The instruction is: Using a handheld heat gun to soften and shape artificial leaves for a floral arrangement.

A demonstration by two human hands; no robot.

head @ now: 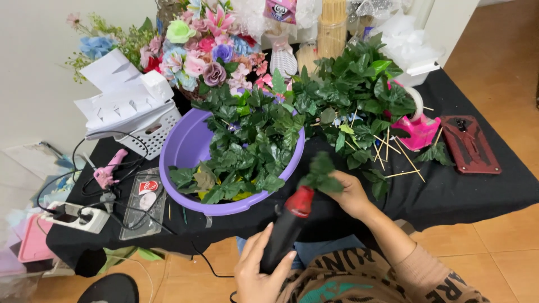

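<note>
Left hand (259, 269) grips a black glue gun (287, 224); right hand (349, 193) pinches a green leaf sprig (321, 173), both just beside the purple basin (185, 147)

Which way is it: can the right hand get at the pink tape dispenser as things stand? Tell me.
Probably not at once: the right hand holds a leaf sprig, and loose leaves and sticks lie before the pink tape dispenser.
</note>
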